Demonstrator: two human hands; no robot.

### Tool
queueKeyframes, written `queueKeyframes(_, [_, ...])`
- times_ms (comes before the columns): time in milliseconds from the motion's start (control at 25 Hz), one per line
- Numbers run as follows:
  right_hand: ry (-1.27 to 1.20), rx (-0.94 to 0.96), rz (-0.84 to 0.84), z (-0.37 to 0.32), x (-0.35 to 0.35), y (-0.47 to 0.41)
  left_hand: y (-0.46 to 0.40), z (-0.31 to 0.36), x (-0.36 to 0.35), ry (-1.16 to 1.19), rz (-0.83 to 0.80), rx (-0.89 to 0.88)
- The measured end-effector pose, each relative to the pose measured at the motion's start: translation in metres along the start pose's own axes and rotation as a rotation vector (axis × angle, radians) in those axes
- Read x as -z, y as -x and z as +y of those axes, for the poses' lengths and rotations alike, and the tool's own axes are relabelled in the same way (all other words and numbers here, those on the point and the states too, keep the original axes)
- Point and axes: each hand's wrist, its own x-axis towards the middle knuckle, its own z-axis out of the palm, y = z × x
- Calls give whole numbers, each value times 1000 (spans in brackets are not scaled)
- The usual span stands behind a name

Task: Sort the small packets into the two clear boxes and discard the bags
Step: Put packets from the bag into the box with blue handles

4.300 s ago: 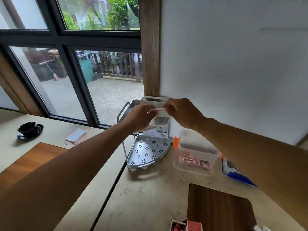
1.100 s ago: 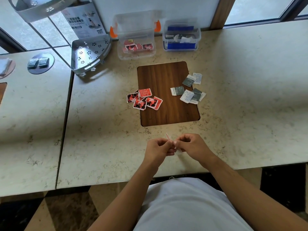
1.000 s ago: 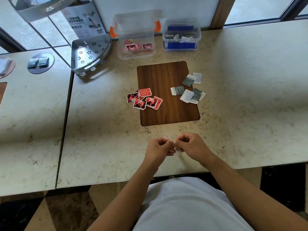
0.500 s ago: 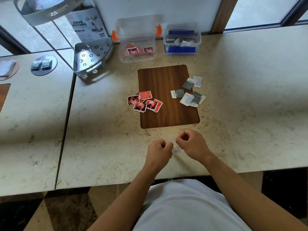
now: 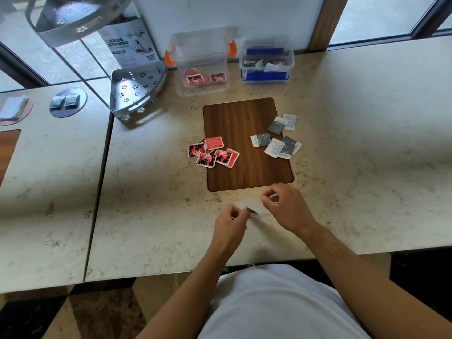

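My left hand [image 5: 230,225] and my right hand [image 5: 287,207] both pinch a small clear plastic bag [image 5: 252,207] just above the table's near part, stretched between them. Several red packets [image 5: 212,152] lie at the left edge of the wooden inlay [image 5: 244,123]. Several grey and white packets [image 5: 278,139] lie at its right edge. At the back stand a clear box with orange clips [image 5: 203,88] holding red packets and a clear box with blue clips [image 5: 266,62] holding grey and white packets.
A grey perforated metal corner shelf [image 5: 135,91] stands at the back left, with a printed carton [image 5: 129,45] behind it. On the neighbouring table to the left sit a dark round coaster with two packets [image 5: 67,102] and another coaster [image 5: 14,110].
The view swung down from the shelf to the table. Over the last second my hands moved apart and forward, spreading the clear bag flat between them.
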Motion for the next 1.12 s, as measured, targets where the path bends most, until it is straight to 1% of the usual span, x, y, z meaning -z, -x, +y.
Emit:
queueKeyframes(80, [-145,-144,-76,-3,1,0,-1,-1,1,101,-38,38])
queueKeyframes(240, [-358,-324,-177,-11,9,-5,-9,-5,4,21,-116,14])
queueKeyframes(320, [-513,-396,-218,-15,17,-8,-12,-4,3,32,-149,39])
queueKeyframes(440, [-662,-417,-260,-14,26,-14,-17,-2,5,262,-234,105])
queueKeyframes(520, [-735,-424,-249,-11,29,-19,-16,1,8,400,-263,153])
queueKeyframes(640, [-936,-503,-214,-7,31,-24,-21,1,8,486,-210,184])
queueKeyframes(720, [-1015,-516,-222,-4,32,-24,-27,5,8,535,-189,198])
queueKeyframes(800, [-970,-487,-256,0,27,-23,-36,11,9,588,-168,206])
queueKeyframes(880, [-816,-451,-281,2,22,-30,-47,22,9,617,-152,200])
queueKeyframes(960, [-718,-439,-251,4,21,-46,-64,40,6,589,-146,178])
queueKeyframes(1120, [-648,-378,-125,3,38,-98,-109,91,-1,505,-161,122])
